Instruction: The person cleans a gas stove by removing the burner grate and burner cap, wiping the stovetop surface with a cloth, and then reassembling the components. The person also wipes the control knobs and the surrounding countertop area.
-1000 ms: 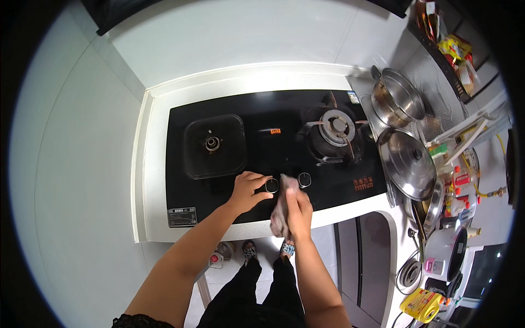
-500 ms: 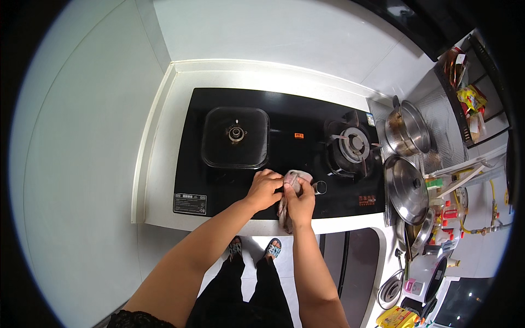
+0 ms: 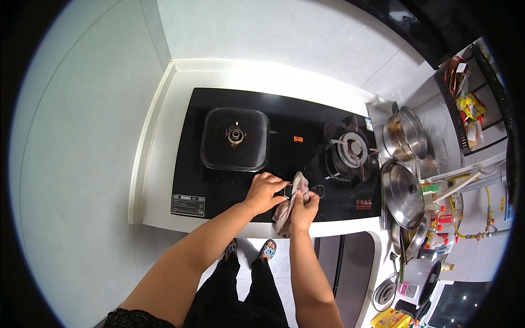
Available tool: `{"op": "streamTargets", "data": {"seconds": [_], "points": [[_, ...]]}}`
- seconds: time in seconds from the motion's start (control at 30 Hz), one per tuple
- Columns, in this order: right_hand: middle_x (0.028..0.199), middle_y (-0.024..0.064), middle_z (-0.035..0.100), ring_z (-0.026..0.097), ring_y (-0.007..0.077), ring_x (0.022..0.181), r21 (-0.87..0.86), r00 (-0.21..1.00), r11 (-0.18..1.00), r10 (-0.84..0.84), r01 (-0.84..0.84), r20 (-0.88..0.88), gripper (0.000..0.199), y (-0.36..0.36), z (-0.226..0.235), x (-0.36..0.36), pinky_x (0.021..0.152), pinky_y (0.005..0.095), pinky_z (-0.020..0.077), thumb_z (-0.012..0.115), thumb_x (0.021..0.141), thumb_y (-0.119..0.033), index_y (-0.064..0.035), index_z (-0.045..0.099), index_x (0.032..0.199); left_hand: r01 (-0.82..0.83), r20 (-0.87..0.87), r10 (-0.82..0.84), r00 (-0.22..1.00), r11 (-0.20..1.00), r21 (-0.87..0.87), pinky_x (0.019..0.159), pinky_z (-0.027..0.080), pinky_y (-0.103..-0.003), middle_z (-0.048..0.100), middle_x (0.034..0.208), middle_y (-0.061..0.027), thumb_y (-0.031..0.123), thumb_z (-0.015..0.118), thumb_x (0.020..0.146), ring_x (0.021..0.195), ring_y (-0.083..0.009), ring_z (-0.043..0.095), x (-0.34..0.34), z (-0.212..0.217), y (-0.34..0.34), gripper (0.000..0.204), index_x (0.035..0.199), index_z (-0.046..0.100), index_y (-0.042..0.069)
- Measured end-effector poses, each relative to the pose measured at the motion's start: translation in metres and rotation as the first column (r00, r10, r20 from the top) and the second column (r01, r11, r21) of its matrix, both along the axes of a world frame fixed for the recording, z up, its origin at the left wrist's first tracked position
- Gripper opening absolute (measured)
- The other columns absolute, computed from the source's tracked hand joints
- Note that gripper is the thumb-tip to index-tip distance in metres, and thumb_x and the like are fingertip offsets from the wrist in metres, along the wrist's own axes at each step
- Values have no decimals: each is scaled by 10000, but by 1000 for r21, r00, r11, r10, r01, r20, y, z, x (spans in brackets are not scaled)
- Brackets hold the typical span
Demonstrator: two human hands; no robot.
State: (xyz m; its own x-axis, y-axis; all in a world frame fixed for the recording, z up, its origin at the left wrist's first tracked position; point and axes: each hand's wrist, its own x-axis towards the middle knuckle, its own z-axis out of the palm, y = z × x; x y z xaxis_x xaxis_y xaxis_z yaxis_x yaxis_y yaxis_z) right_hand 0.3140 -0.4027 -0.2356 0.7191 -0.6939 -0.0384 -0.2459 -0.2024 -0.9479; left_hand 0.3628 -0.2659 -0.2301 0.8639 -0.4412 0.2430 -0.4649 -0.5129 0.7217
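Observation:
A black glass gas stove top (image 3: pixel 295 115) lies in front of me, with two control knobs near its front edge. My left hand (image 3: pixel 266 189) has its finger and thumb closed about the left stove knob (image 3: pixel 289 191). Just to the right, my right hand (image 3: pixel 304 210) pinches a crumpled greyish-pink cloth (image 3: pixel 300 182) against that knob's right side. The cloth's lower end hangs down over the front of the counter. Beside my right fingers stands the right stove knob (image 3: pixel 317 191), untouched.
The left burner recess (image 3: pixel 236 156) has no grate, its centre exposed. A grate surrounds the right burner (image 3: pixel 352 150). Along the right stand a steel pot (image 3: pixel 402 134), a domed lid (image 3: pixel 403 194) and several bottles. A rack (image 3: pixel 465 104) of packets hangs above.
The cloth has shifted off the left knob, baring it, and is now narrower. My left fingers are around that knob; my right hand has moved slightly down and right.

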Motion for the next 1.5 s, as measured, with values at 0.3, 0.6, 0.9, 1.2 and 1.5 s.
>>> {"op": "streamTargets", "data": {"seconds": [0.3, 0.6, 0.9, 1.2, 1.5], "points": [[841, 132, 597, 558, 222, 782, -128, 997, 990, 52, -58, -51, 301, 14, 17, 7, 771, 338, 468, 756, 803, -143, -10, 518, 932, -3, 15, 3, 1000, 1000, 12, 936, 372, -408, 650, 1092, -39, 117, 715, 674, 1066, -256, 528, 1, -3, 0, 391, 1062, 685, 80], [830, 28, 543, 465, 124, 745, -109, 1000, 994, -13, 10, -28, 277, 15, 16, 8, 706, 265, 432, 740, 833, -158, -13, 524, 926, 21, -30, -19, 999, 997, 69, 964, 364, -408, 650, 1119, -47, 107, 729, 682, 1085, -256, 528, 1, 4, 0, 442, 1121, 678, 103], [1304, 180, 539, 491, 380, 1175, -474, 947, 835, 321, -279, 9, 402, 36, 45, 3, 1008, 427, 379, 751, 718, -21, -50, 551, 1065, -47, -60, 35, 998, 977, -209, 959, 451, -390, 650, 1142, -128, -84, 599, 724, 1085, -311, 575, -3, -10, 38, 529, 1231, 606, 66], [1070, 163, 671, 627, 341, 1005, -354, 981, 917, 195, -183, -3, 363, 27, 19, -16, 885, 397, 497, 778, 732, -69, -29, 652, 1070, -137, -1, 140, 990, 968, -208, 938, 440, -401, 654, 1089, -95, -70, 573, 789, 1050, -289, 570, -31, -8, 53, 407, 1162, 641, 79], [1000, 175, 587, 623, 387, 820, -607, 878, 643, 255, -468, -406, 347, 26, 58, 15, 724, 447, 514, 744, 770, -219, -53, 533, 991, -153, 39, 159, 987, 980, -124, 971, 424, -424, 635, 1121, -110, -23, 594, 783, 1091, -300, 550, -42, -2, 61, 370, 1147, 639, 31]]}}
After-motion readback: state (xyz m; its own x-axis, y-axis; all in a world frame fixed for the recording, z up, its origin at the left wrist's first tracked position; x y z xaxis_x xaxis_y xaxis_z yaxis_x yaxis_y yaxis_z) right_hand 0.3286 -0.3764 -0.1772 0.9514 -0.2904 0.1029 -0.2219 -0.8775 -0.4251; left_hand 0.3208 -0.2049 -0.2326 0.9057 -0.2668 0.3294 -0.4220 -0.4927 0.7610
